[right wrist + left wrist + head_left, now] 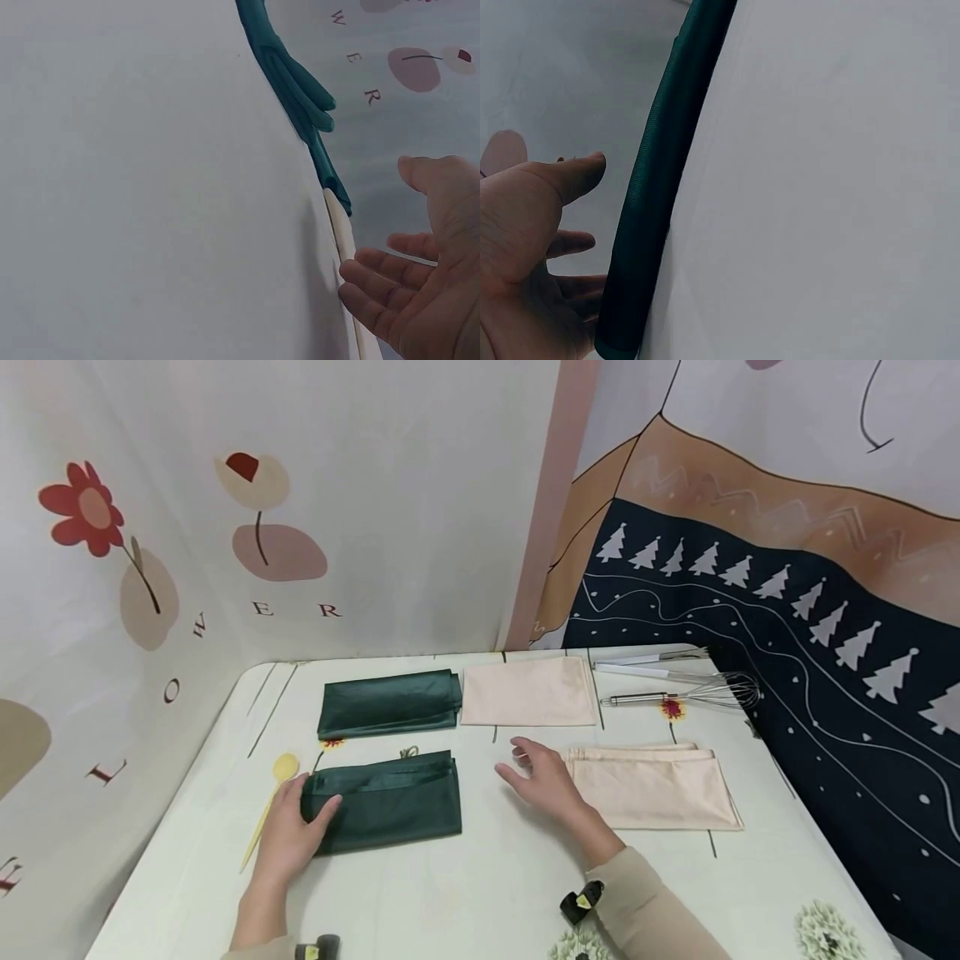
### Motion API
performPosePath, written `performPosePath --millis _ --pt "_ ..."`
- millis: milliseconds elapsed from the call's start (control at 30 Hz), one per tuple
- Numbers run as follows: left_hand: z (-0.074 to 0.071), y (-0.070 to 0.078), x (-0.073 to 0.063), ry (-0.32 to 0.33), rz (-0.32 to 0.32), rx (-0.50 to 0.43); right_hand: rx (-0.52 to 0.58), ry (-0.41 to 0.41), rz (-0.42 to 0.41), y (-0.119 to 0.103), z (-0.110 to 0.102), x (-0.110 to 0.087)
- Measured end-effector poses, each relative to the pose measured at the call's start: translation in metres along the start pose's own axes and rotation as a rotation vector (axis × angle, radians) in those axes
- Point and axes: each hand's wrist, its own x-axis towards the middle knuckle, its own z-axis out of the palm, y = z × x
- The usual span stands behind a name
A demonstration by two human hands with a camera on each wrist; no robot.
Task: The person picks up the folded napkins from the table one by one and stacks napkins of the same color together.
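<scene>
landmark for all places: near green cloth [390, 806], folded into a flat oblong on white table [450, 902]. noted at its left edge: left hand [288, 831], open, with relaxed fingers against the fold and thumb over the top face, not clasping fabric. judged so placed to steady or true up that edge without creasing it. noted right of landmark: right hand [551, 785], open and empty, beside the left end of near beige cloth [660, 789]; probably left loose to avoid disturbing the folds. recorded directly beyond landmark: far green cloth [390, 703]; beyond and to the right: far beige cloth [528, 693]. apparently paired by colour, with gaps between rows for finger room. recorded left of landmark, partly behind left hand: yellow spoon [285, 767]; beyond and well to the right: whisk [637, 699], near white-handled utensils [633, 671]. presumably set aside to leave cloths unobstructed.

shown in head view only: full layout, spoon, whisk. shown in left wrist view: green edge side-on, with thumb clear above. shown in right wrist view: green folds end-on, beige edge behind fingertips. cannot tell whether touching beige fabric there.
</scene>
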Motion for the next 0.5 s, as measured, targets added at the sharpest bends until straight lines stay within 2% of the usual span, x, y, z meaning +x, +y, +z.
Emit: performPosePath --millis 267,500 --pt "-0.002 -0.006 0.002 0.111 -0.08 -0.043 0.069 -0.056 0.008 -0.009 0.016 0.005" --pt "-0.001 -0.006 0.004 0.164 -0.16 -0.1 0.232 -0.143 0.129 -0.016 0.027 0.009"
